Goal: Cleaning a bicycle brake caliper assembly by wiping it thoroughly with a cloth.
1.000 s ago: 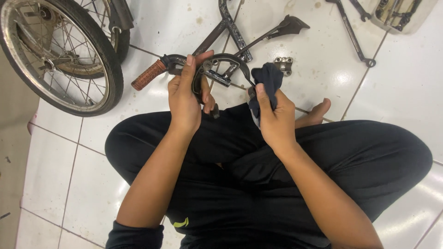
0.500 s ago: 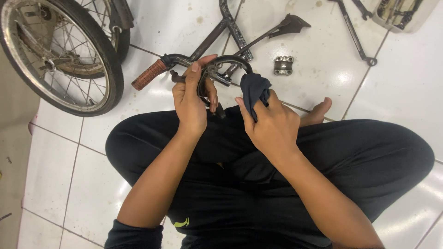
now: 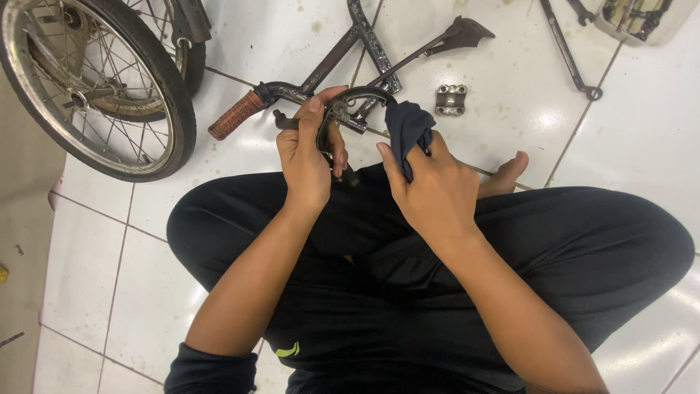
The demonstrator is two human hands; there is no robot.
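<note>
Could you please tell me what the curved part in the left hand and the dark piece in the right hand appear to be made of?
The curved part looks like bare metal: dull grey sheen, brownish rust-like patches. The dark piece looks like soft navy cloth: it folds and bunches, matte. The left hand grips the part; the right hand pinches the cloth.

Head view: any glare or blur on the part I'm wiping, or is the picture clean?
Head view: sharp overall, no motion blur on the left hand or right hand. Glare sits on the glossy tiles, in soft white patches, not on the curved metal part. That part and the dark cloth read dim against the bright floor. The wheel bows slightly near the edge.
</note>
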